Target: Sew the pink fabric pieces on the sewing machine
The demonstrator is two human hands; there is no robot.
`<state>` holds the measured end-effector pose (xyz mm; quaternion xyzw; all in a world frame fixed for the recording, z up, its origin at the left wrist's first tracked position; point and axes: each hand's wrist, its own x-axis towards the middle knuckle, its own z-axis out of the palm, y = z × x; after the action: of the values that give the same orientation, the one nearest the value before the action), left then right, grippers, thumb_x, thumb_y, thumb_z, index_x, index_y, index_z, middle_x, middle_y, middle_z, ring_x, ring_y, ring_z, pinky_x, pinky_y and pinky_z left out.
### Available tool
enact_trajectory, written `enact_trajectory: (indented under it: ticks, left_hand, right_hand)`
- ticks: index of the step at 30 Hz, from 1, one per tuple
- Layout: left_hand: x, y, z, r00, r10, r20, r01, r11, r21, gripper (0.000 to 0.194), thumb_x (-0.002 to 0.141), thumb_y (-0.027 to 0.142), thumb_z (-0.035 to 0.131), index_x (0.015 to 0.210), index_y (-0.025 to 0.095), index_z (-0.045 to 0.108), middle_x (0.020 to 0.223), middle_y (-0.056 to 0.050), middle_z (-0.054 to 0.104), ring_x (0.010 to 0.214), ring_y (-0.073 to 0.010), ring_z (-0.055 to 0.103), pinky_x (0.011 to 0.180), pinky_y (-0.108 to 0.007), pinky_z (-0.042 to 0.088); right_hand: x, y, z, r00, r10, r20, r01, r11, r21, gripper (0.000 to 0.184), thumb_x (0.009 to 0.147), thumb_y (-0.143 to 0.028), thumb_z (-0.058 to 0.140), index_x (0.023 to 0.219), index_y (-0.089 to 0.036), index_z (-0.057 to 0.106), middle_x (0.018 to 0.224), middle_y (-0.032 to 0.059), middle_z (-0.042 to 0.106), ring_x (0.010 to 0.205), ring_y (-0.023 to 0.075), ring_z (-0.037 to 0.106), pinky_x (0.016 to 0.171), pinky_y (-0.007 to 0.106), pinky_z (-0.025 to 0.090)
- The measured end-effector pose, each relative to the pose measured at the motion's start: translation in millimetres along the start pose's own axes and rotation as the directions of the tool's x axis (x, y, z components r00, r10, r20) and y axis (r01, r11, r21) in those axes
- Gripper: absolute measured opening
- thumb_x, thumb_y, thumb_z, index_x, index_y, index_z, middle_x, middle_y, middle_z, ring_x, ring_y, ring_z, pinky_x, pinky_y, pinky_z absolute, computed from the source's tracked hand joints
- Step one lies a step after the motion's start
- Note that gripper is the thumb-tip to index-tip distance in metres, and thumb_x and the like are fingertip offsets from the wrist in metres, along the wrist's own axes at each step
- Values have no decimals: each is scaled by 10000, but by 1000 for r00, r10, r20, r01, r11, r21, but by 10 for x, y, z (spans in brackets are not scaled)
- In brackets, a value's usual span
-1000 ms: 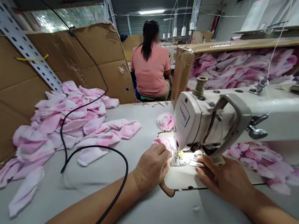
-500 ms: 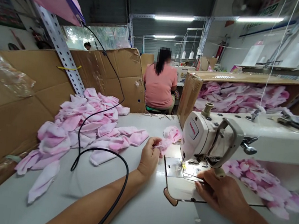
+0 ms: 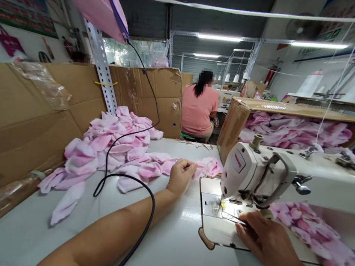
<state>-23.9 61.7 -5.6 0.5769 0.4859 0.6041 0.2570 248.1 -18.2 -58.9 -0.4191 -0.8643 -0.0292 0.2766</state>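
My left hand reaches over the table left of the sewing machine, its fingers pinched on a pink-and-white fabric piece. That piece lies toward the cardboard box, beyond the machine's metal plate. By the lit needle area, my right hand is closed around thin metal tweezers, whose tips point left toward the presser foot. Under the machine arm and to its right lies a gathered strip of pink fabric petals.
A heap of pink fabric pieces covers the table's left side. A black cable loops across in front of my left forearm. An open cardboard box of pink fabric stands behind the machine. A person in a pink shirt sits beyond.
The view has tilted up and turned left. My left hand has moved away from the machine plate toward the back, with the fabric still pinched. My right hand stays near the needle with the tweezers.
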Motion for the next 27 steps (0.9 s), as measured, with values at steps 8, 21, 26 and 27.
enact_trajectory:
  ticks: [8,21,26,27]
  left_hand:
    - [725,24,123,971,232,49,-237,957,164,133,875,215,554,842,181,679,898,-46,595,858,-158,562,815,-265,446]
    - [386,-293,470,822,143,551,-447,762,468,179,778,105,694,934,192,697,1316,-66,558,1342,-310,366,1103,-573,287]
    - [628,-151,268,885,43,463,-369,672,642,321,839,59,603,1119,209,650,1438,-60,455,1396,-302,288,1117,-590,239]
    - [692,-99,180,898,26,440,-348,654,672,353,843,54,591,1143,233,644,1453,-52,442,1408,-288,269,1123,-573,227]
  right_hand:
    - [-1,4,32,1000,20,-15,-20,999,49,275,1020,-433,430,972,-208,580,785,39,671,548,163,603,538,279,441]
    - [54,-63,-29,1000,28,-7,-28,999,41,299,1015,-417,407,941,-211,610,721,55,652,533,184,606,492,267,474]
    - [61,-45,-37,1000,18,-9,-18,1000,23,294,1015,-417,414,935,-213,609,711,47,645,530,183,602,508,268,478]
    - [59,-39,-36,1000,8,-13,-8,1000,24,296,1012,-422,417,934,-213,611,703,46,642,523,182,597,497,265,470]
